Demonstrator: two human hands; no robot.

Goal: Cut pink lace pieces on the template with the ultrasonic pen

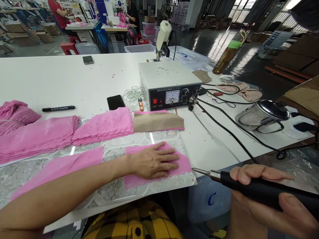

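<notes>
My left hand [154, 161] lies flat with fingers outstretched on a pink fabric piece [183, 163], pressing it against a clear-covered mat [113, 187]. In my right hand [261, 196] is a black-handled ultrasonic cutter [239, 182]. Its metal tip points left, close to the fabric's right corner; whether they touch I cannot tell. Another flat pink piece [62, 169] is partly hidden under my left forearm. Behind the mat sit stacks of pink lace fabric [107, 124] and a brown template [157, 122] on pink cloth.
A white control box [171, 79] stands behind, with black cables [224, 127] running toward my right side. A glass mug [261, 116] and a tea bottle [228, 56] are at right. A phone [116, 102], orange snips [141, 104] and a marker [58, 109] lie on the white table.
</notes>
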